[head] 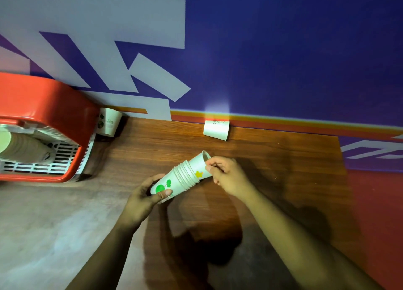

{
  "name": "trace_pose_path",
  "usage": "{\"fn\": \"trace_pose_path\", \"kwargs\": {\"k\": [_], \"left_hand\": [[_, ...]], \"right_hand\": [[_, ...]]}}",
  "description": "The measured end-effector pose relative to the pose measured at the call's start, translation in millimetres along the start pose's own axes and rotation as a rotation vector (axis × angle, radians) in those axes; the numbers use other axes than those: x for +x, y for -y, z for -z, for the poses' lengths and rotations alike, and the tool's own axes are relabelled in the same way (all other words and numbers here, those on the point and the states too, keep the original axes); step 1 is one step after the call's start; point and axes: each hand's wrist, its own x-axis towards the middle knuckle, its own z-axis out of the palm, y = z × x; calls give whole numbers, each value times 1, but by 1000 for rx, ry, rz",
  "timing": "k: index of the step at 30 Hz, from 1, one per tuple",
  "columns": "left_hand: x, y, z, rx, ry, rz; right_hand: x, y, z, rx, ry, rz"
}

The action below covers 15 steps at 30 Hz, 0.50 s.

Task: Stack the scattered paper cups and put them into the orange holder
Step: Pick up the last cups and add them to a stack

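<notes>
Paper cup stack, ribbed rims, both hands

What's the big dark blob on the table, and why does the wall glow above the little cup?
Head view: the dark blob on the table is shadow cast by the arms and the stack of cups; head view: the glow above the lone cup is probably light bouncing off it.

holder far left – stack mid-table, lone cup behind it.
</notes>
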Motion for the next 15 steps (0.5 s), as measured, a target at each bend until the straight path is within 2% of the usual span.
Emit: {"fn": "trace_pose_path", "kwargs": {"k": [5,7,8,10,13,15], "left_hand": [[-1,-6,-11,-33,98,4],[14,12,6,-102,43,30],[13,11,3,-109,35,32],[11,13,3,-141,-2,31],[10,11,5,-179,-74,9],[10,10,5,-186,-108,-2]], "right_hand": [[4,6,4,36,162,-108],[29,11,-23,-56,280,-147],[31,12,-22,-51,256,-162],[47,6,-19,-23,77,-162],[91,-21,-3,18,-427,-278],[115,-36,12,-37,-566,-405]]}}
